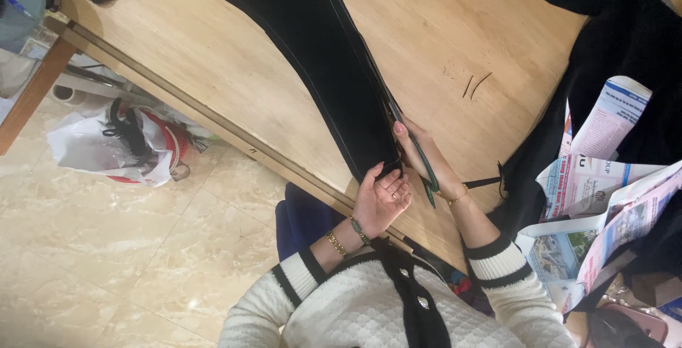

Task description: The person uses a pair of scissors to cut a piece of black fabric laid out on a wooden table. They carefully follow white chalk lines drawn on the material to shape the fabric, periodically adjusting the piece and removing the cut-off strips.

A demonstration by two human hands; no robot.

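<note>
Left grip [381, 199] pinches long black white-stitched fabric strip [323, 56]; right grip [419, 152] clasps green scissors [426, 170].

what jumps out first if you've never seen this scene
A long strip of black fabric runs down the middle of the wooden table, its lower end pinched by the left hand. Beside it the right hand works green-handled scissors along the fabric's edge. Folded newspapers lie at the right.

At the desk's [234, 71] near edge, her left hand [382, 199] pinches the end of a long black fabric strip [320, 49]. Her right hand [419, 152] holds scissors [424, 167] against the strip's side. Newspapers [597, 199] lie toward the right edge.
</note>
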